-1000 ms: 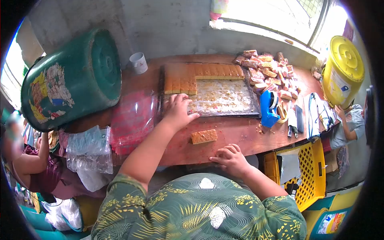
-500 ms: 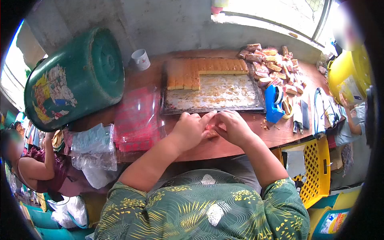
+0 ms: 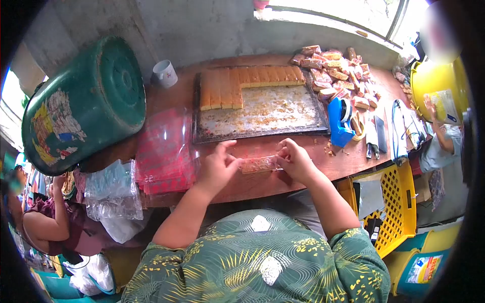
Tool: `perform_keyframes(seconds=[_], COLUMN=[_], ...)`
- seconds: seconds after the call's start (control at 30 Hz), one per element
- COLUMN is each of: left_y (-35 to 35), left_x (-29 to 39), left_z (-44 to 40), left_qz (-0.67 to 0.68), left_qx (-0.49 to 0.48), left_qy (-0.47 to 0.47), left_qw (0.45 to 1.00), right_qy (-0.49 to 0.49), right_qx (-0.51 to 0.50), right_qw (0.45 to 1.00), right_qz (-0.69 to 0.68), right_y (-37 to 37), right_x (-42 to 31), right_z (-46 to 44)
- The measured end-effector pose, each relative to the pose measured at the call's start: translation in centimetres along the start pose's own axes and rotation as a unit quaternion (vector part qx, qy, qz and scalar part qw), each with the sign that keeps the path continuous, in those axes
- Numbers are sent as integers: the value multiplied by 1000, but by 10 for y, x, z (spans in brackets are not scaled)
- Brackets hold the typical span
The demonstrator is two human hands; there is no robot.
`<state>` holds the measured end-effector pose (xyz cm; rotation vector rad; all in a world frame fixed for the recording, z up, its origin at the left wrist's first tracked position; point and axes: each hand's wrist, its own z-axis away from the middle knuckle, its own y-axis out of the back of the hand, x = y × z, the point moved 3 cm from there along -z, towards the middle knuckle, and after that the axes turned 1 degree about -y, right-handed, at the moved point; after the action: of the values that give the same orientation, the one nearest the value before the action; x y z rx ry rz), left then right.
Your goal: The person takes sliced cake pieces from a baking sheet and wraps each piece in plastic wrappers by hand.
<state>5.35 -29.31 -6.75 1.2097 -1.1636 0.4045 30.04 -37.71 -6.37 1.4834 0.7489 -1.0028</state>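
A slice of cake in a clear wrapper with red print (image 3: 258, 164) lies near the table's front edge, between my hands. My right hand (image 3: 294, 160) pinches the wrapper's right end between thumb and fingers. At the left end is my left hand (image 3: 219, 167), its thumb touching the wrapper and its index finger raised apart. Beyond them, a dark baking tray (image 3: 283, 116) holds sliced sponge cake (image 3: 221, 91) along its back and left side. Red-printed plastic wrappers (image 3: 165, 151) lie in a stack to my left.
Wrapped cake slices (image 3: 337, 76) are heaped at the back right, behind a blue tape dispenser (image 3: 339, 123). A green drum (image 3: 83, 106) and a white mug (image 3: 165, 73) stand left. A yellow crate (image 3: 396, 207) is at lower right. Other people sit at both sides.
My hands have moved apart, uncovering the wrapped slice between them. My left hand's fingers have opened off the wrapper, while the right keeps its pinch. The view has shifted slightly.
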Motion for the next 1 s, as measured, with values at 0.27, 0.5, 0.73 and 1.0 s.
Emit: perform_keyframes(seconds=[0.27, 0.5, 0.73, 1.0], left_y=[1, 10, 12, 3], left_x=[-36, 2, -12, -6], left_z=[-4, 3, 15, 5], left_qz=[181, -185, -243, -257], left_qx=[-152, 41, 13, -58], left_qy=[45, -108, -109, -93], left_qw=[971, 976, 964, 960], right_qy=[3, 57, 111, 207], right_qx=[-53, 22, 24, 43], right_qw=[996, 995, 958, 918], right_qz=[-69, 76, 265, 335], right_y=[-10, -5, 12, -5], right_x=[40, 12, 27, 29], right_z=[-3, 3, 7, 11])
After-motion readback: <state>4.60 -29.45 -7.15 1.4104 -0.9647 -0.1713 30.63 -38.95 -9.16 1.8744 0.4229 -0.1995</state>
